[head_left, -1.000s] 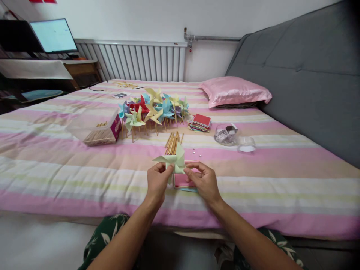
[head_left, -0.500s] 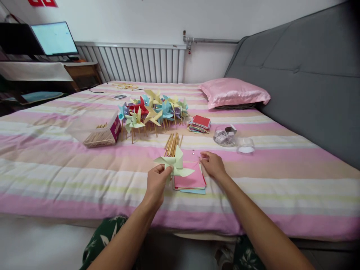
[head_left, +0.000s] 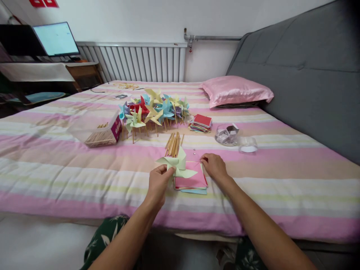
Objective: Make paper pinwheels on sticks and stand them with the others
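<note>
My left hand [head_left: 161, 180] pinches a pale green paper pinwheel [head_left: 180, 165] between thumb and fingers. It is held above a stack of square coloured paper [head_left: 194, 182] with a pink sheet on top. Just right of that stack, my right hand [head_left: 215, 167] rests low over the bed, thumb and fingertips closed on what looks like a small pin, mostly hidden. Small shiny pins [head_left: 194, 153] lie on the sheet left of those fingertips. Behind the pinwheel is a bundle of thin wooden sticks [head_left: 173, 143].
Many finished pinwheels [head_left: 153, 112] on sticks stand clustered farther back. To their left lies a clear box of sticks [head_left: 102, 137]. A second paper stack [head_left: 201, 123], a clear tub with small boxes [head_left: 226, 135], a clear round container [head_left: 248, 145] and a pink pillow [head_left: 237, 92] are on the right.
The fingertips of my right hand have closed over a small shiny pin that showed beside them. The green pinwheel stays in my left hand, shifted slightly right in the picture.
</note>
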Motion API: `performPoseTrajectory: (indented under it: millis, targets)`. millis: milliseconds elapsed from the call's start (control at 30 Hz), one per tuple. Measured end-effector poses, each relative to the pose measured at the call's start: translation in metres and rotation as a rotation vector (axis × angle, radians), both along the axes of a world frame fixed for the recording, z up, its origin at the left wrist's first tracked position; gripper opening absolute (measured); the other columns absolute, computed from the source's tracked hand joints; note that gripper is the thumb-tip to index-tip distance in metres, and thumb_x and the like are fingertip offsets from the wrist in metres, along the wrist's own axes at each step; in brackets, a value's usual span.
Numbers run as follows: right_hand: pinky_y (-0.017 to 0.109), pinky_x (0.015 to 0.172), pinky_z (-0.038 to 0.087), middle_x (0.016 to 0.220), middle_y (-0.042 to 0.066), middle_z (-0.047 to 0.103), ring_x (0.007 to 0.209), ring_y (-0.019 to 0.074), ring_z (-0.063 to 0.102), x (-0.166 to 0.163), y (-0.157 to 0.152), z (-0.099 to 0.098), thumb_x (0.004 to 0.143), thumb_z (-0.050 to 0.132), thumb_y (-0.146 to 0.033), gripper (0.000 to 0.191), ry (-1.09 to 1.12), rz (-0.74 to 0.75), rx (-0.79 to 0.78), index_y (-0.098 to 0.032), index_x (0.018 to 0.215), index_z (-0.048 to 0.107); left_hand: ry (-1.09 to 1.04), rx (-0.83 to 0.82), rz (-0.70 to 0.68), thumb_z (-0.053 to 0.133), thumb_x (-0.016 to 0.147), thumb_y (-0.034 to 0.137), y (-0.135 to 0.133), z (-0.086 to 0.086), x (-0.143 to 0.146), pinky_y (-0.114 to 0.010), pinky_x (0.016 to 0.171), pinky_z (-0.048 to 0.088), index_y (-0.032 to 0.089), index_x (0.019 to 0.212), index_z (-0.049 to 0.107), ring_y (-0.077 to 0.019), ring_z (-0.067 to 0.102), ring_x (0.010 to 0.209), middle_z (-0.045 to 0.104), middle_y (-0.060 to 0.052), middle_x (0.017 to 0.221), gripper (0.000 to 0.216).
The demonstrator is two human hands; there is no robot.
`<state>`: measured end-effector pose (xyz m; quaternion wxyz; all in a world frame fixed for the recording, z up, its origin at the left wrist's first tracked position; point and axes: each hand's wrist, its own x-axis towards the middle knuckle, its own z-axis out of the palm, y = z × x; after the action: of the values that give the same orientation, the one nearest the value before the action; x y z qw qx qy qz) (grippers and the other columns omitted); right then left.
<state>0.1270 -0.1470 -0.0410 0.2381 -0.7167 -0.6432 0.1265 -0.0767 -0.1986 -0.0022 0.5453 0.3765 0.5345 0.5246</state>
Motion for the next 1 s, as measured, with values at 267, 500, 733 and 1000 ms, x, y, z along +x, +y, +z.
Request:
performPoseTrajectory:
  millis: [267,500,733,1000]
  targets:
    - [0.022,0.074,0.045,0.087,0.002,0.073,0.083,0.0150,0.066,0.014,0.003,-0.001,0.076,0.052,-0.012,0.023,0.109,0.074,-0.036,-0.022,0.080,0.072,0.008,0.011,0.003,0.070,0.059,0.030,0.000,0.002,-0.001,-0.021,0.047,0.033,0.014,0.059,0.061,-0.0081,0.043,0.047,0.053,0.003,0.052,0.019]
    - [0.020,0.064,0.046,0.076,0.003,0.073,0.067,0.0136,0.066,0.017,0.004,-0.002,0.077,0.047,-0.011,0.026,0.152,0.094,-0.037,-0.018,0.079,0.072,0.029,0.040,-0.014,0.069,0.061,0.029,0.000,-0.001,-0.002,-0.021,0.047,0.031,0.015,0.054,0.055,-0.0079,0.041,0.048,0.048,0.004,0.051,0.021]
    - [0.024,0.077,0.044,0.085,0.005,0.073,0.084,0.0171,0.065,0.013,0.001,0.004,0.075,0.048,-0.008,0.027,0.088,0.077,-0.014,-0.018,0.077,0.073,0.050,0.042,-0.019,0.068,0.064,0.028,0.001,-0.002,-0.002,-0.021,0.047,0.029,0.016,0.056,0.053,-0.0075,0.040,0.047,0.047,0.005,0.051,0.020]
    - [0.025,0.075,0.044,0.092,0.006,0.073,0.086,0.0181,0.065,0.013,-0.002,0.006,0.077,0.052,-0.015,0.022,0.077,0.006,-0.022,-0.019,0.085,0.072,0.055,0.052,-0.023,0.068,0.063,0.029,0.002,-0.003,-0.003,-0.021,0.048,0.029,0.015,0.056,0.054,-0.0077,0.040,0.049,0.047,0.005,0.052,0.021]
